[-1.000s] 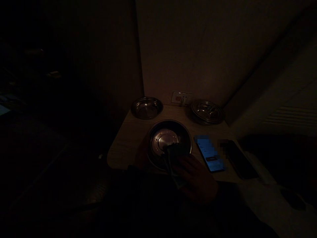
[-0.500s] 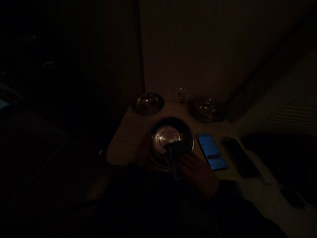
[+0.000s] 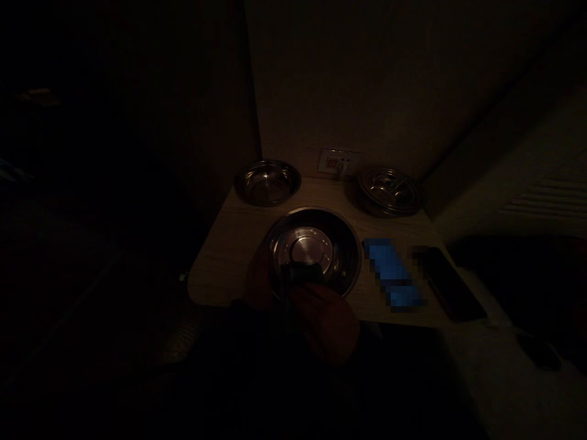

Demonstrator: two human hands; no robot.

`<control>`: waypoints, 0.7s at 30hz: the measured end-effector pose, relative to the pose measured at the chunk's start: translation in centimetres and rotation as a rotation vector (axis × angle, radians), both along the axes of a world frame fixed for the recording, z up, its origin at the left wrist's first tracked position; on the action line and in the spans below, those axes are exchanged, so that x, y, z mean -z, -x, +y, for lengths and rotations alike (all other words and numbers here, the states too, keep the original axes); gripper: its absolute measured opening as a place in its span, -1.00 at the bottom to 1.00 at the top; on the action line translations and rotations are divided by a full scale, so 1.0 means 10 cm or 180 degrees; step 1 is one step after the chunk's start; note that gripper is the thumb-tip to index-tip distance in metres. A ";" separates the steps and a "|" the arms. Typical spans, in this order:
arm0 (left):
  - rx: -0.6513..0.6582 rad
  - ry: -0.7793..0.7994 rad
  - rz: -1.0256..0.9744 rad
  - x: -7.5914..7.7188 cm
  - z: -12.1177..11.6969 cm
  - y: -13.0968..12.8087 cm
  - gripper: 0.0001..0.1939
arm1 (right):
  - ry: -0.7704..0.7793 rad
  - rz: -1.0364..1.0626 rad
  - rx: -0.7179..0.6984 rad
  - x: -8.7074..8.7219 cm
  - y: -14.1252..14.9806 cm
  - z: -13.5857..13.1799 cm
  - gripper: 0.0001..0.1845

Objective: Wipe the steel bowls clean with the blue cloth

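Observation:
The scene is very dark. A large steel plate lies at the middle of a small wooden table. My right hand is closed on a dark cloth that presses on the plate's near inner edge. My left hand holds the plate's left rim, its fingers mostly lost in shadow.
Two more steel dishes stand at the back: one at back left, a stack at back right. A wall socket is between them. A lit phone and a dark phone lie right of the plate.
My right hand and the cloth slid left across the plate's near edge, from its right side toward its middle. The view shifted slightly.

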State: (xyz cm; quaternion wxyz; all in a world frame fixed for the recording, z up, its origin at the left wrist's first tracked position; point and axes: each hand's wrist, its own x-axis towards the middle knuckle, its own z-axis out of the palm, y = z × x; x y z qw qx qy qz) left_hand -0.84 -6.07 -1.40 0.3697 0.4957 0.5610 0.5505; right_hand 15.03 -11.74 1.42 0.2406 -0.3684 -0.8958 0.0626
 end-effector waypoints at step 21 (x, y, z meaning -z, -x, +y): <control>-0.0657 0.0559 0.0331 -0.10 0.04 0.02 -0.61 | 0.0465 -0.0047 0.0065 -0.18 0.32 0.24 -0.59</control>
